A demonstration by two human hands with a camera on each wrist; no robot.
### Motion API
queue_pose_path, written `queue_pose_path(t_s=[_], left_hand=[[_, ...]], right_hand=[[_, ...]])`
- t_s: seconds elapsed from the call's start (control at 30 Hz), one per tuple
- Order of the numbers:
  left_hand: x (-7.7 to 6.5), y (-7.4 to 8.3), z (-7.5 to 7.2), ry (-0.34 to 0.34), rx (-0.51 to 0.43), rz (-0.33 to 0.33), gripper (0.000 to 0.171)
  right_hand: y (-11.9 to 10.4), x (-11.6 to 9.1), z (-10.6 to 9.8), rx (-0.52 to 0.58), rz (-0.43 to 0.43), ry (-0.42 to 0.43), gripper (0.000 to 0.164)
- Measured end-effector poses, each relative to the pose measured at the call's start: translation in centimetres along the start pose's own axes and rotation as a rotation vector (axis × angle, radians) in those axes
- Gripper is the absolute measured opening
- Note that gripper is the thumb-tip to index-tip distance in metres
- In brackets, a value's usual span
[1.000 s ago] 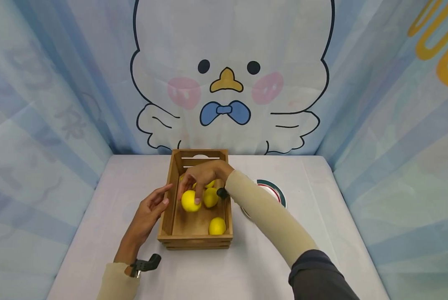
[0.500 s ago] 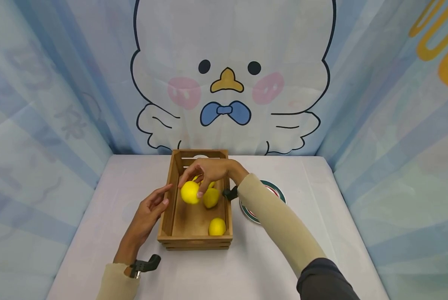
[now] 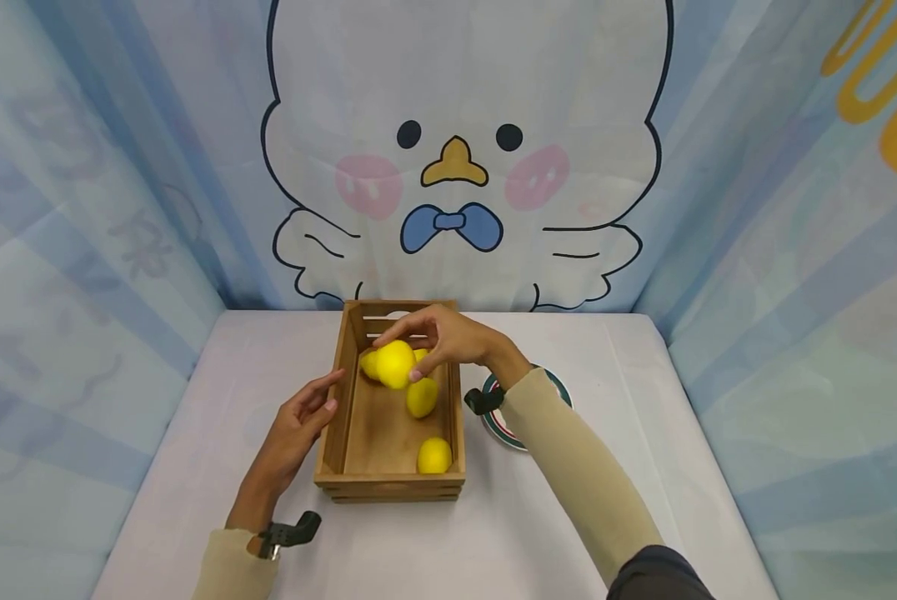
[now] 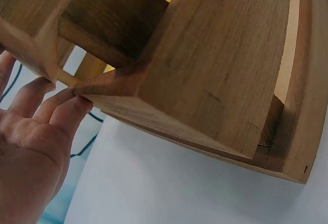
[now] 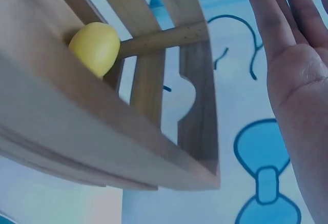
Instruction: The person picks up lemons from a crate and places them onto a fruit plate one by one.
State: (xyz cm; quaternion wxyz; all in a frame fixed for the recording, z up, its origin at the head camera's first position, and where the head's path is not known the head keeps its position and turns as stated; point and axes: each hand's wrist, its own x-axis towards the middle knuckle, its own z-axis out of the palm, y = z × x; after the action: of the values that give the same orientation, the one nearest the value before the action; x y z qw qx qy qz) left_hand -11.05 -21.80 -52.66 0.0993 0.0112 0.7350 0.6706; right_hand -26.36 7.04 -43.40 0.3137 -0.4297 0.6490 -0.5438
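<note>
Above the white table [image 3: 418, 550], the right hand [image 3: 452, 337] pinches a lemon [image 3: 395, 366] between its fingertips [image 3: 385, 336].

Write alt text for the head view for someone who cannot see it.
A right hand holds a yellow fruit over a wooden crate containing other yellow fruits; the left hand touches the crate's left side. To the right, a green-rimmed plate lies on a white table, partly hidden by the right arm.

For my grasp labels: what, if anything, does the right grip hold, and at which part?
The right grip holds a yellow fruit by its right and far sides.
</note>
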Motion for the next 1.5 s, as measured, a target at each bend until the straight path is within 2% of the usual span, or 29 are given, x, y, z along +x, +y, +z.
queue_pose_path(t_s=[0.27,0.5,0.9,1.23,1.5], left_hand=[[-0.1,0.0,0.1,-0.008,-0.011,0.009,0.057],[-0.2,-0.1,0.1,-0.01,-0.011,0.027,0.056],[-0.4,-0.3,0.2,-0.008,-0.003,0.035,0.056],[-0.4,-0.4,0.1,-0.008,0.002,0.034,0.056],[-0.3,-0.4,0.0,-0.008,0.011,0.04,0.055]], right_hand=[[-0.5,-2.9,-0.2,0.086,-0.03,0.159,0.058],[-0.4,-5.2,-0.2,0.008,-0.075,0.295,0.057],[0.4,-8.7,0.4,0.059,-0.131,0.499,0.061],[1.8,-11.2,0.3,0.077,-0.179,0.625,0.062],[2.9,-12.9,0.1,0.075,-0.175,0.714,0.065]])
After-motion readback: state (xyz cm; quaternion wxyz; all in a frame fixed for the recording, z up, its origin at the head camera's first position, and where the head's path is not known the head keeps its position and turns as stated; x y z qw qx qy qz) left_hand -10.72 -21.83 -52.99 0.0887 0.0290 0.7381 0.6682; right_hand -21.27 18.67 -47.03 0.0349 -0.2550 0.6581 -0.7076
